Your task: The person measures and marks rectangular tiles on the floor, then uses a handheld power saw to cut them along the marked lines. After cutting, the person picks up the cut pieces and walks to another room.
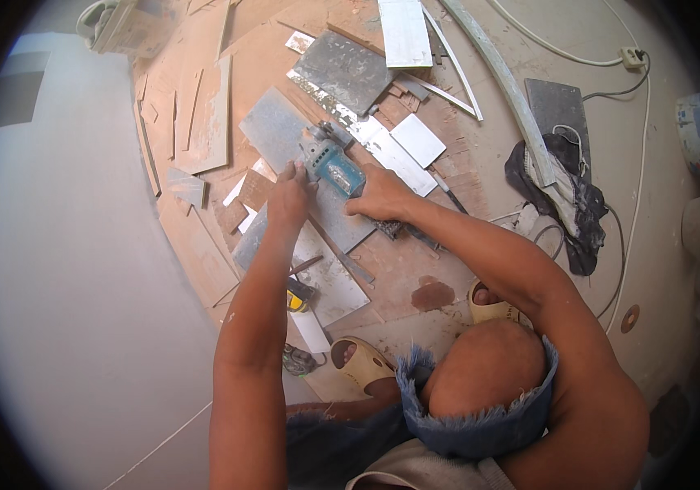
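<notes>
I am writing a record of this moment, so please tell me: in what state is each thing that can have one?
Grinder: held; running or stopped, cannot tell.
Right hand: closed around the grinder.
Left hand: half closed near the grinder; exact contact unclear.
Long gray tile: lying flat.
Dark cloth: crumpled.
Socket: appears in use.
Sandals: worn.

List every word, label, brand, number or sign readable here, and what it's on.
Right sandal: dark lettering on the strap, too small to read surely.
Left sandal: faint marks on the strap, too small to read.
Teal angle grinder: pale patch on its body, no legible wording.
Bucket, right edge: blue patches on white, too blurred to read.
</notes>
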A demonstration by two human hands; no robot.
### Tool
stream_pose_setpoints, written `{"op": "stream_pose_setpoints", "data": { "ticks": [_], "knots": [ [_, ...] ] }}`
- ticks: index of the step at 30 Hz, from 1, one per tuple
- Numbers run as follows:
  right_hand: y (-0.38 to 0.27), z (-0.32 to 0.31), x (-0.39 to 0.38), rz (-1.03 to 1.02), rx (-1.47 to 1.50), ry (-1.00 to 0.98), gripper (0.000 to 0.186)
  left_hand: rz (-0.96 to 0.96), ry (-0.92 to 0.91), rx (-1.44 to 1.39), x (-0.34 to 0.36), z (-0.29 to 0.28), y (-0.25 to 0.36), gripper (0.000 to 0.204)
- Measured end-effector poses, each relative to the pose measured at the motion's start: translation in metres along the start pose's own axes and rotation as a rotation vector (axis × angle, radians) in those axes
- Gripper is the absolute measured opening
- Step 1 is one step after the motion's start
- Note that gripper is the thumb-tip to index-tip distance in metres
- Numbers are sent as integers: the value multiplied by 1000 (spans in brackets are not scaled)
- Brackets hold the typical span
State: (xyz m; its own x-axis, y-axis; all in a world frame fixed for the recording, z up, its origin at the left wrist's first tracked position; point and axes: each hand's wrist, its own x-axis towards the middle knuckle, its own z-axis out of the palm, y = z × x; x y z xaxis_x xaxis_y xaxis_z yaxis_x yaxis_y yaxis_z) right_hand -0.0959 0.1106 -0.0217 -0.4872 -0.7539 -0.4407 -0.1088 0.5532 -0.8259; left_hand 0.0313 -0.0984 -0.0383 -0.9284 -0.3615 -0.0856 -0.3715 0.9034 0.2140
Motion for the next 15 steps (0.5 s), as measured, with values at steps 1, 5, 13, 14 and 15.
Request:
{"op": "stream_pose_setpoints", "data": {
  "ticks": [1,5,13,14,15],
  "knots": [
    [0,0,0,0,-1,2,84,-6,-4,11,0,0,1,34],
    [1,1,0,12,-5,2,82,-16,-16,37,1,0,1,37],
    [-3,-4,-6,-5,25,-18,86,-16,-6,41,1,-2,3,40],
    [-4,-5,-7,-3,30,-22,86,-14,-2,42,0,-1,2,40],
    [-3,-5,-7,1,36,-25,86,-10,1,42,1,-2,4,40]
  ]
}}
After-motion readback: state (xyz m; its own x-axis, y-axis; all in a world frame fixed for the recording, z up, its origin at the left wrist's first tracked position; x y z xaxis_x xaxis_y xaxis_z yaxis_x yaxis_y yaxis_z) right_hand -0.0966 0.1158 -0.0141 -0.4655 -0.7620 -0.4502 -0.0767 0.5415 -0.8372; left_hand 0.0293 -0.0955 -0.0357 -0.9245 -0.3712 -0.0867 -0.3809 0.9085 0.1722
